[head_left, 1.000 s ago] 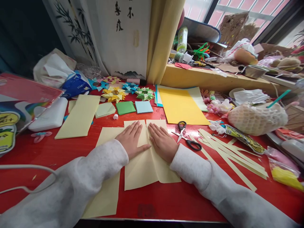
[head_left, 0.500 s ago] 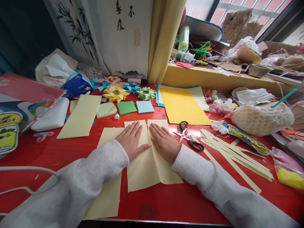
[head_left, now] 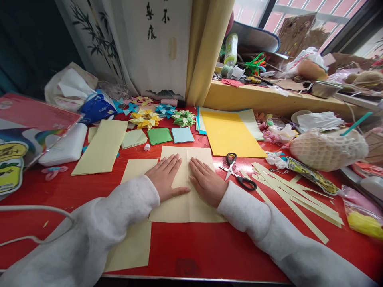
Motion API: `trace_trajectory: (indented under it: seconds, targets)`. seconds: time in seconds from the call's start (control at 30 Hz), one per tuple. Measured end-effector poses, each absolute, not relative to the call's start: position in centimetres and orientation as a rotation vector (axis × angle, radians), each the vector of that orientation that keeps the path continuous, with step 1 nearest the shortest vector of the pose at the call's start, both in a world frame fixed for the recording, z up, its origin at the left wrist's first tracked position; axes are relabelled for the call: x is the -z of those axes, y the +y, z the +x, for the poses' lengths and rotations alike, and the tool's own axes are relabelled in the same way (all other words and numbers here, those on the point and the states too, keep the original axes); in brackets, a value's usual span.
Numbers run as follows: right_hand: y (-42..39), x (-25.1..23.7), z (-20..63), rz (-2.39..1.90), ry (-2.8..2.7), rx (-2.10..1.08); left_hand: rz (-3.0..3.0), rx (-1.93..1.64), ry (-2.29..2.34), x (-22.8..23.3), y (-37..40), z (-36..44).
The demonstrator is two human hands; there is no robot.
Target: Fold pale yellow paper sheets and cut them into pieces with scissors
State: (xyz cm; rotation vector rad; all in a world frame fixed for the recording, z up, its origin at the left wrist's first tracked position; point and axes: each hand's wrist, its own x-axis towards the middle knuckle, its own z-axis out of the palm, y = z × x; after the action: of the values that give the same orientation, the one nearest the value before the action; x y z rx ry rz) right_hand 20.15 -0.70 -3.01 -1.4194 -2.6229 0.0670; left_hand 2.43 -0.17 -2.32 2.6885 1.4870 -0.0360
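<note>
1. The pale yellow sheet [head_left: 187,199] lies flat on the red table [head_left: 209,247], just left of the scissors [head_left: 237,171].
2. The left hand [head_left: 166,178] presses it, fingers flat and spread, gripping nothing.
3. The right hand [head_left: 206,181] lies alongside, palm down, likewise flat and gripping nothing.

The red bench [head_left: 209,247] carries a pale yellow sheet [head_left: 185,207] near its front edge, partly overlapping a second pale sheet [head_left: 134,239] to its left. Right of it lie scissors [head_left: 237,173] and a fan of cut paper strips [head_left: 293,195]. Farther back sit a bright yellow sheet [head_left: 230,133], small green [head_left: 159,135] and blue [head_left: 182,134] squares, and folded paper stars [head_left: 145,118] (several colours).
</note>
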Motion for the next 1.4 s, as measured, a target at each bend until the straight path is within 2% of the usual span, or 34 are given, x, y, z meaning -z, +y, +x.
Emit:
trace_trajectory:
  seconds: [0.7,1.4]
  targets:
    - [-1.0,3.5,19.9,-1.515,-2.589,0.056,2.698,-0.086,1.661,2.8,-1.3,3.4]
    - [-1.1,3.4,19.8,-1.508,-2.588,0.050,2.680,-0.154,1.733,3.0,-2.0,3.8]
